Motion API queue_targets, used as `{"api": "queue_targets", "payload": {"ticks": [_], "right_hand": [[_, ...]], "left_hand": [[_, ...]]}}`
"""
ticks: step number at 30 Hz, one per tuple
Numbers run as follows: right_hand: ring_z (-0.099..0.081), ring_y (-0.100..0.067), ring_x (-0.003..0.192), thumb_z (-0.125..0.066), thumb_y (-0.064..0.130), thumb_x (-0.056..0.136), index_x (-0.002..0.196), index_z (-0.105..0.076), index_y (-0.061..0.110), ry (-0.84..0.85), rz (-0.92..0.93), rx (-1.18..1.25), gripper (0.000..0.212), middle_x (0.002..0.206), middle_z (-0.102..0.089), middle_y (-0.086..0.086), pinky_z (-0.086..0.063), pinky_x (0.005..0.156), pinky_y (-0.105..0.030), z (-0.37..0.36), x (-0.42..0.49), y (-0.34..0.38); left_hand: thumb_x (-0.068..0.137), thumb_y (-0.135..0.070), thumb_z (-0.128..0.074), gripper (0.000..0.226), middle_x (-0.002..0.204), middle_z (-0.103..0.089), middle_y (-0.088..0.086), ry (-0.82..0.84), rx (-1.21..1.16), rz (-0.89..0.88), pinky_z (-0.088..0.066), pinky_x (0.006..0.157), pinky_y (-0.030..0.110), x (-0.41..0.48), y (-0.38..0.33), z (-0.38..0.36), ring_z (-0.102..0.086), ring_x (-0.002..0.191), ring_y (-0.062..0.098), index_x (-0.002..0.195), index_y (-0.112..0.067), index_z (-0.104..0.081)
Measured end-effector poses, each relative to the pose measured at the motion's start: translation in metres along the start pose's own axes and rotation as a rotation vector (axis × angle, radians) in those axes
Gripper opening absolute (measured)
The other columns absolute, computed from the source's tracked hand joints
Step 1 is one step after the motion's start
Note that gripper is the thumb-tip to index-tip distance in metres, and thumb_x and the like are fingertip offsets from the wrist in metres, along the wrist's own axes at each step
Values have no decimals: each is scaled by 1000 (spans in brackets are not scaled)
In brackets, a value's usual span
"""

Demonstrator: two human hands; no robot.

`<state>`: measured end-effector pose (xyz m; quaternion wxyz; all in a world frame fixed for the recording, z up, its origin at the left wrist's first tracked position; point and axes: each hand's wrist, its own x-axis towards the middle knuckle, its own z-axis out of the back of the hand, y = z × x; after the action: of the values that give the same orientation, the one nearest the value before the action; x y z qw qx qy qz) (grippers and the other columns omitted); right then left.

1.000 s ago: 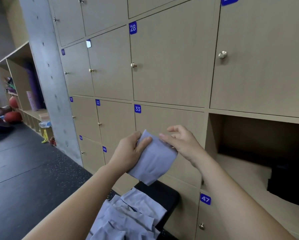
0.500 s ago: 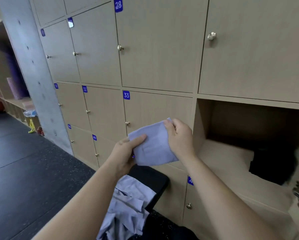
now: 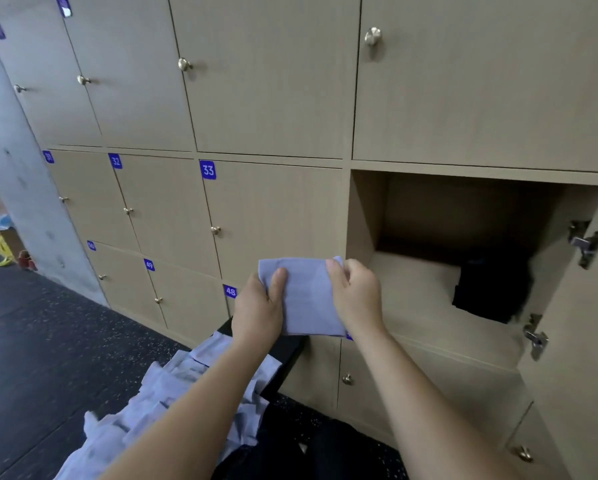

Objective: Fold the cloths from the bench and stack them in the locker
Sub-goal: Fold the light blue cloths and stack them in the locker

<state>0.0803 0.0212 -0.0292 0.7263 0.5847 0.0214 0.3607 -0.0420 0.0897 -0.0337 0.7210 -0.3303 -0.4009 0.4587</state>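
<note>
The folded cloth [image 3: 306, 299] (pale lilac-grey, roughly square) is held in the air by both hands. It sits in front of the closed locker fronts, just left of the mouth of the open locker [image 3: 425, 306] and outside the compartment.

The left hand [image 3: 256, 311] grips the cloth's left edge. Its thumb [image 3: 278, 279] is pressed flat on the near face, and the other fingers are hidden behind the fabric. The right hand [image 3: 358, 294] holds the right edge near the top corner, with its fingers [image 3: 337, 270] curled together over the cloth.

The locker's door [image 3: 581, 368] stands swung out to the right, with two metal hinges [image 3: 586, 242] showing on it. A black folded item [image 3: 491, 289] lies on the compartment floor, toward the rear right.

Below the forearms, a loose pile of unfolded cloths [image 3: 172, 393] of the same colour lies on the black bench [image 3: 287, 349], which stands close against the lower lockers. The flooring [image 3: 48, 358] is dark and speckled.
</note>
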Motion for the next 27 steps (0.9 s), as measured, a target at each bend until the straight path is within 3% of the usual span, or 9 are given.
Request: {"api": "queue_targets", "payload": {"ticks": [3, 5, 8, 14, 17, 19, 22, 24, 27], "right_hand": [[-33, -12, 52, -64, 34, 89, 58, -35, 18, 120, -190, 150, 46, 53, -36, 7, -27, 51, -27, 19, -10, -34], [-29, -17, 57, -66, 23, 85, 55, -32, 20, 140, -269, 165, 46, 55, -30, 3, -25, 55, -30, 33, -15, -63], [-22, -18, 57, -64, 12, 81, 51, -22, 21, 47, -298, 46, 52, 52, -22, 5, -20, 56, -32, 52, -16, -99], [-25, -18, 54, -63, 15, 82, 53, -24, 18, -146, -335, -163, 49, 49, -26, 4, -21, 53, -34, 82, 4, -162], [-28, -19, 54, -62, 21, 82, 54, -26, 17, -154, -383, -256, 46, 49, -30, 3, -22, 52, -34, 91, 19, -194], [-28, -17, 52, -61, 22, 83, 55, -27, 16, -140, -423, -326, 44, 50, -31, 2, -20, 50, -33, 96, 34, -219], [-34, -19, 54, -57, 21, 88, 57, -30, 15, -105, -467, -427, 41, 53, -35, 2, -17, 45, -31, 99, 59, -254], [-41, -22, 64, -54, 21, 91, 58, -32, 15, -98, -477, -489, 40, 58, -41, 1, -16, 44, -27, 99, 79, -276], [-46, -25, 71, -53, 20, 92, 61, -36, 14, -113, -481, -555, 36, 77, -60, -11, -16, 52, -34, 96, 106, -306]], "left_hand": [[99, -54, -32, 50, 75, -53, 3, 53, 22, 32, -34, 62, 33, -5, 4, -27, -50, 75, 26, 86, -9, -49], [101, -51, -31, 50, 76, -54, 3, 91, -29, 44, -33, 59, 32, -9, 7, -48, -50, 76, 26, 84, -8, -49], [101, -47, -36, 50, 81, -60, 2, 223, -152, 102, -38, 65, 33, -15, 10, -85, -53, 79, 22, 88, -4, -58], [90, -10, -61, 10, 87, -73, 3, 566, -335, 260, -53, 70, 29, -10, 12, -164, -67, 79, 20, 95, -9, -70], [85, -11, -70, 7, 83, -74, 10, 599, -276, 261, -56, 72, 37, -4, 21, -202, -67, 75, 20, 89, -5, -70], [74, -22, -77, 26, 83, -73, 17, 599, -227, 244, -56, 76, 45, 3, 25, -228, -65, 73, 22, 87, 0, -71], [82, -12, -75, 5, 73, -73, 4, 618, -182, 172, -52, 65, 31, 17, 29, -269, -64, 67, 16, 79, -10, -72], [85, -7, -71, 4, 76, -73, 0, 616, -152, 123, -49, 64, 27, 31, 33, -298, -65, 70, 16, 84, -11, -74], [83, -5, -69, 12, 84, -74, 0, 628, -83, 28, -47, 63, 23, 52, 39, -338, -66, 79, 19, 93, -10, -72]]}}
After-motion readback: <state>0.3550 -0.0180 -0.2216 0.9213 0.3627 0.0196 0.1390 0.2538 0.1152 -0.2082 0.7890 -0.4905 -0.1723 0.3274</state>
